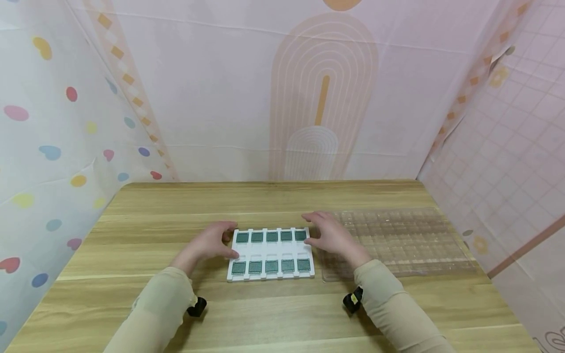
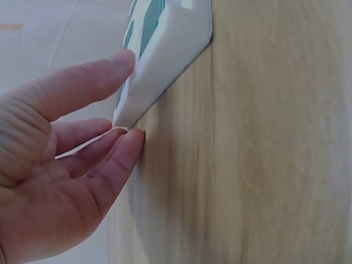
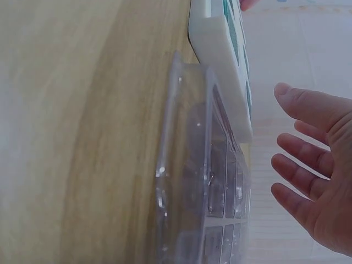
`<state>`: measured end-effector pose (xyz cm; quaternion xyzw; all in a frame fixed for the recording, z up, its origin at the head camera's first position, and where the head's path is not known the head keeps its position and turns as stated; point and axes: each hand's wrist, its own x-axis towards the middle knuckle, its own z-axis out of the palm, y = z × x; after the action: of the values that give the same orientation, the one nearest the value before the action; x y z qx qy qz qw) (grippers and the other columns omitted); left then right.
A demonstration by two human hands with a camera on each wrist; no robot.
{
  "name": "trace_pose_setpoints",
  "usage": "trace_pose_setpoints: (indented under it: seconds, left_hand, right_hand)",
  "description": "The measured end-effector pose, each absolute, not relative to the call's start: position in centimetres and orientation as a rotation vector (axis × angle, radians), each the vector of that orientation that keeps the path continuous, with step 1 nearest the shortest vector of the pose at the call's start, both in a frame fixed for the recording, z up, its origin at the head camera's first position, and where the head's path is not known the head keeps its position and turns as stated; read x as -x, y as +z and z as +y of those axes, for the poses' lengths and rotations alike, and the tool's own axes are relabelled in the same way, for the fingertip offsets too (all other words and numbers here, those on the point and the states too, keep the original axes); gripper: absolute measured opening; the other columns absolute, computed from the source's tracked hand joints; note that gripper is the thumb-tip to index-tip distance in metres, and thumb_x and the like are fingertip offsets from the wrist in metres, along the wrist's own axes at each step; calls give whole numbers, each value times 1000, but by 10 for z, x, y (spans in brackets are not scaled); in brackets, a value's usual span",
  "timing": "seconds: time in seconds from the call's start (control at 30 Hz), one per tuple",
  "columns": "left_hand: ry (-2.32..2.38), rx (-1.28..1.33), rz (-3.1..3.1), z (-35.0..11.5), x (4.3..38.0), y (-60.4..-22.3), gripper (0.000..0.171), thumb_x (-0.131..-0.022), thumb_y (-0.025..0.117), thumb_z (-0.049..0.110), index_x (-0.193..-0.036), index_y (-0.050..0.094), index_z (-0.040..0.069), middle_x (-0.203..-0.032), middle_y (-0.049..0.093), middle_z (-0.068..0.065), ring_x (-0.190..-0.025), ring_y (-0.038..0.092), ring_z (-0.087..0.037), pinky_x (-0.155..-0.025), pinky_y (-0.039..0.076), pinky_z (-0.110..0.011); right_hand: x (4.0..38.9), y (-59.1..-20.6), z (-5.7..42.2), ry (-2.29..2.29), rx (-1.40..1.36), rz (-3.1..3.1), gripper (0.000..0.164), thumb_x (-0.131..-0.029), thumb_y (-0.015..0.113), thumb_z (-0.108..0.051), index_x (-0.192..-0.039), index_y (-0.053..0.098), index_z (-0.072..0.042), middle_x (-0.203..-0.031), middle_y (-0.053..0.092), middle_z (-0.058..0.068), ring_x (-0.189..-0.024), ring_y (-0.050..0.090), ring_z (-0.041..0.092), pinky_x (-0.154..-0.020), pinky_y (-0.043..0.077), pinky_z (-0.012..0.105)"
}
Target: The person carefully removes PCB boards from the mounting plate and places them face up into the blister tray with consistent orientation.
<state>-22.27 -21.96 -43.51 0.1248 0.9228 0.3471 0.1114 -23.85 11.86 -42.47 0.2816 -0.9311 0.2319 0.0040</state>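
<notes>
Hands (image 1: 208, 242) (image 1: 333, 237), white tray (image 1: 271, 251) between them

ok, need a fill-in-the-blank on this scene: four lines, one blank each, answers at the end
1. The white tray carries green chips in two rows of ____ each.
2. In the head view, the left hand is at the white tray's ____ end.
3. In the head view, the clear plastic tray lies to the ____ of the white tray.
4. In the right wrist view, the right hand is holding ____.

Missing words: five; left; right; nothing.
</notes>
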Motion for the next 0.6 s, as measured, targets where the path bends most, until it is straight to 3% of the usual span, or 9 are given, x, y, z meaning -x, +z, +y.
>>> trace_pose_setpoints:
  seconds: [0.1,0.2,0.3,0.6]
  left_hand:
    - [1037,-391,2713,-218,222,-435,80,-66,90,9,-133,52,-10,-115,61,-18,-99,56,-30,-91,46,-49]
    - [1054,-425,2712,-217,223,-435,59,-65,90,7,-114,60,-6,-99,60,-13,-89,54,-27,-81,47,-44]
    - [1068,-453,2706,-216,223,-436,45,-65,89,4,-96,57,1,-87,56,-9,-82,50,-24,-72,43,-39]
    - [1070,-455,2712,-215,224,-436,40,-66,87,2,-92,57,1,-85,56,-8,-78,48,-22,-68,40,-35]
  right_hand:
    - [240,-425,118,707,-898,-2914,64,-83,81,-21,-139,55,-5,-130,60,12,-125,51,31,-105,38,46]
    - [241,-426,117,675,-916,-2911,63,-82,82,-21,-137,56,-4,-128,61,11,-123,52,30,-105,39,45]
    - [242,-426,116,649,-928,-2916,62,-82,82,-21,-136,57,-3,-126,62,10,-121,54,30,-103,41,44]
    - [245,-421,111,504,-993,-2947,57,-82,82,-22,-132,60,-5,-130,61,10,-123,54,30,-106,37,43]
